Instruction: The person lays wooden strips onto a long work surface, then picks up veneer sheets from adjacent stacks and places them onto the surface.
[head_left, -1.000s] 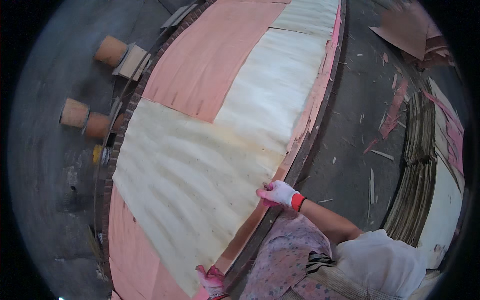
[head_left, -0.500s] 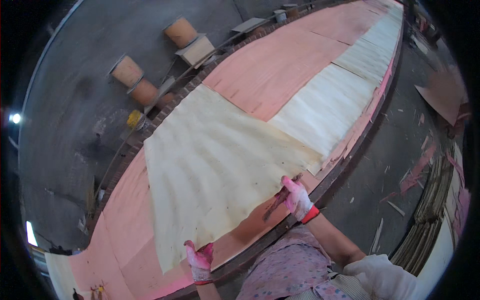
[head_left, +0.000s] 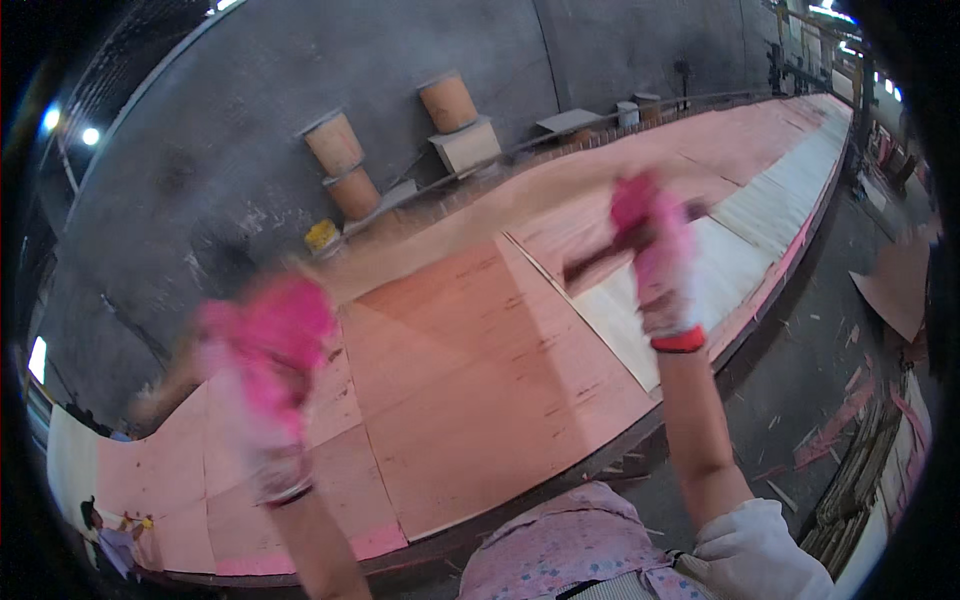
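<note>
My left hand (head_left: pixel 272 355), in a pink-stained white glove, is raised over the panel stack and smeared by motion. It seems closed on the edge of a tan veneer sheet (head_left: pixel 420 240), which shows only as a blurred band behind both hands. My right hand (head_left: pixel 655 250), gloved the same way with a red cuff, is raised higher on the right. Its fingers are closed round a dark brown stick (head_left: pixel 597 264), and the sheet's far part runs behind it. Below lies a reddish-pink veneer sheet (head_left: pixel 465 365), bordered by pale sheets (head_left: pixel 765 215) at the right.
Brown drums (head_left: pixel 333 145) and a yellow bucket (head_left: pixel 322 237) stand along the far side. Another person (head_left: pixel 112 545) is at the lower left end. On the right floor lie wood scraps (head_left: pixel 835 435) and a stack of thin sheets (head_left: pixel 850 500).
Both hands have risen and moved away from me. The pale sheet that lay in front of me has lifted off, baring the reddish-pink sheet. The view has tilted up.
</note>
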